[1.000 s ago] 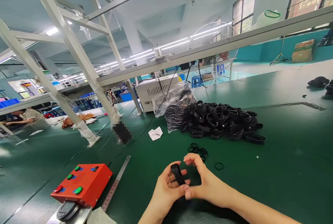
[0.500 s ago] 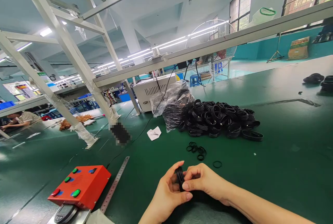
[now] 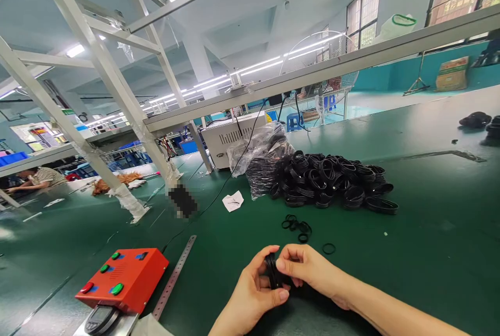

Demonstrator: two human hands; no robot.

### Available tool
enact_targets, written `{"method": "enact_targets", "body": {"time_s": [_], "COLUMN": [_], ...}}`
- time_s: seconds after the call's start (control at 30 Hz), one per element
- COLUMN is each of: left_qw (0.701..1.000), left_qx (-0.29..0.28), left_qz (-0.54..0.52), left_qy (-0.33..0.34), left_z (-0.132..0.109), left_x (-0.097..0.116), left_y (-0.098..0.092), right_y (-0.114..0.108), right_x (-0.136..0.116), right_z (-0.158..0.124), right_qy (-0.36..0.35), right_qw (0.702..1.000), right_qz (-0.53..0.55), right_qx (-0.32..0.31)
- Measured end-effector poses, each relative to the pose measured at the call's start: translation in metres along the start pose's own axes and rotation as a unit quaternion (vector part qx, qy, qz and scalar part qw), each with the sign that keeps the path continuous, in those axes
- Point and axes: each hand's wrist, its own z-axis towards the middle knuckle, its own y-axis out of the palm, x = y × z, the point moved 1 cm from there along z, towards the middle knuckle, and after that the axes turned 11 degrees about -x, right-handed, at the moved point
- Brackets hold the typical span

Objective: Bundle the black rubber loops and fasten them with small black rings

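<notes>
My left hand (image 3: 255, 291) is closed around a small coiled black cable (image 3: 272, 271), its thumb below and fingers above. From the other side, my right hand (image 3: 300, 268) pinches at the edge of the same coil with thumb and forefinger; the exact part between those fingertips is hidden. Just beyond my hands lie several thin black rings (image 3: 297, 225), with one lone black ring (image 3: 328, 248) to their right. Farther back rests a big heap of coiled black cables (image 3: 332, 179), partly against a clear plastic bag (image 3: 262, 164) holding more black coils.
A red box with buttons (image 3: 125, 276) stands at the left beside a steel ruler (image 3: 175, 276). A white paper scrap (image 3: 233, 201) lies on the green table (image 3: 219, 237). Metal posts and a shelf beam (image 3: 312, 73) cross overhead. A person (image 3: 42, 175) sits far left.
My right thumb and forefinger have shifted slightly up along the coil. My left hand keeps its hold. The view has moved a little.
</notes>
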Motion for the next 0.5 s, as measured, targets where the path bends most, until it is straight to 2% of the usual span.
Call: {"method": "enact_targets", "body": {"time_s": [0.2,0.37,0.5], "left_qw": [1.000,1.000,0.997], "left_qx": [-0.005,0.006,-0.047], "left_qz": [-0.005,0.010,0.038], "left_qy": [0.001,-0.001,-0.036], "left_z": [0.001,0.005,0.009], "left_x": [-0.012,-0.030,-0.041], "left_y": [-0.003,-0.013,-0.025], "right_y": [0.001,-0.005,-0.010], "right_x": [-0.001,0.010,0.016], "right_z": [0.000,0.005,0.008], "right_qy": [0.008,0.032,0.048], "right_qw": [0.999,0.995,0.990], "right_qz": [-0.003,-0.038,-0.057], "right_qx": [-0.033,-0.083,-0.118]}}
